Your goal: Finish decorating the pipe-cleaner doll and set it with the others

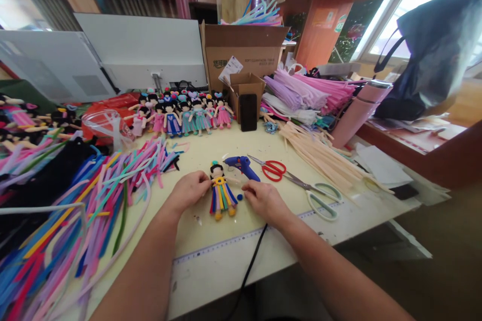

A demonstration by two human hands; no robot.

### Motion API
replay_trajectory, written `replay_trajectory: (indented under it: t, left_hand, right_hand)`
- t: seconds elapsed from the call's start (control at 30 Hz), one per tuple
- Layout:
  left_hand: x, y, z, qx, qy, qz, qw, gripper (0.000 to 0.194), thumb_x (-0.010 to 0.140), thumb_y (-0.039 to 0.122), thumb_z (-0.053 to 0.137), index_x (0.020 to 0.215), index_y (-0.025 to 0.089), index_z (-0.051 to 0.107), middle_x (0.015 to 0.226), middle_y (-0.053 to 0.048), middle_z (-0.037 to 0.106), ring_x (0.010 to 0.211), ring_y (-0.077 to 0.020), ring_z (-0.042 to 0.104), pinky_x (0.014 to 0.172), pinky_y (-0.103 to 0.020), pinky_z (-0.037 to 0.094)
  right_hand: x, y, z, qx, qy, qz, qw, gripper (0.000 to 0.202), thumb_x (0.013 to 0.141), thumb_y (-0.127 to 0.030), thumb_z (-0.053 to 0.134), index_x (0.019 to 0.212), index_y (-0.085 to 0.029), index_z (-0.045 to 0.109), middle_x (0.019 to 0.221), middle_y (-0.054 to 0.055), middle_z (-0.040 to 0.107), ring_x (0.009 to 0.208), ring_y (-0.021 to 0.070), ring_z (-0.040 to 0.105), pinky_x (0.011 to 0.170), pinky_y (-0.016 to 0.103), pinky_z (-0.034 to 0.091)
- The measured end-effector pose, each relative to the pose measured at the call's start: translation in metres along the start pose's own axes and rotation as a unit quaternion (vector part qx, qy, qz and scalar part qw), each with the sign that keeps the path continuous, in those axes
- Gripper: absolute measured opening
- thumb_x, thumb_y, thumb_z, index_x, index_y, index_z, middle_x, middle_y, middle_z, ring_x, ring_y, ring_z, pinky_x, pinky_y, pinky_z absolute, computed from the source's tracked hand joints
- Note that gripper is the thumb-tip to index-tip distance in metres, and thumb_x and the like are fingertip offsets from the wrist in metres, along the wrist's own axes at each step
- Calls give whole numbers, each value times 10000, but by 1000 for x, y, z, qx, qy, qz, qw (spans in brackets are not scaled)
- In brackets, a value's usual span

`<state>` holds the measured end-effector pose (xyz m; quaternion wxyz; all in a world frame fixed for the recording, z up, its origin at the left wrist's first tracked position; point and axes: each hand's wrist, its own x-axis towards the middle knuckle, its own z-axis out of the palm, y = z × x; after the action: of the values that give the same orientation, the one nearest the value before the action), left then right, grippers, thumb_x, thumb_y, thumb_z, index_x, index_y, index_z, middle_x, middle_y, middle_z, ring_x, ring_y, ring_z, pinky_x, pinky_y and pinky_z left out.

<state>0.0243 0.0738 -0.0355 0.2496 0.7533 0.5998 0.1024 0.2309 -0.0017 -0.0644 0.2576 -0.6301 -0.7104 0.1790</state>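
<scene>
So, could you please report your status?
Left hand at striped doll. Right hand by blue pom-pom. Doll between both. Glue gun just beyond right hand.

On the flat pale-yellow table, a striped-skirted fuzzy doll lies between the left hand and right hand — blue plastic glue gun behind it, red-handled metal scissors right of that, multicoloured fuzzy stems far left.

I watch through one head-worn camera, facing forward and down over the tabletop from close by.
</scene>
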Motion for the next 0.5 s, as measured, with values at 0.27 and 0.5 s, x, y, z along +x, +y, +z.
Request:
replay_trajectory:
  t: [0.27, 0.5]
  left_hand:
    - [-4, 4, 0, -313, -8, -30, 949, 135, 670, 311, 549, 632, 210, 468, 487, 65, 483, 470, -114, 450, 493, -235, 343]
    - [-4, 8, 0, -486, 0, -96, 869, 230, 671, 341, 640, 726, 202, 465, 535, 87, 484, 465, -91, 495, 444, -192, 355]
  right_hand:
    - [-3, 12, -18, 8, 38, 28, 999, 94, 796, -232, 575, 706, -205, 567, 670, -5, 616, 621, 144, 537, 582, 249, 345]
    - [24, 12, -40, 1, 52, 43, 998, 213, 814, -407, 600, 786, -197, 599, 754, 16, 640, 655, 150, 555, 592, 260, 360]
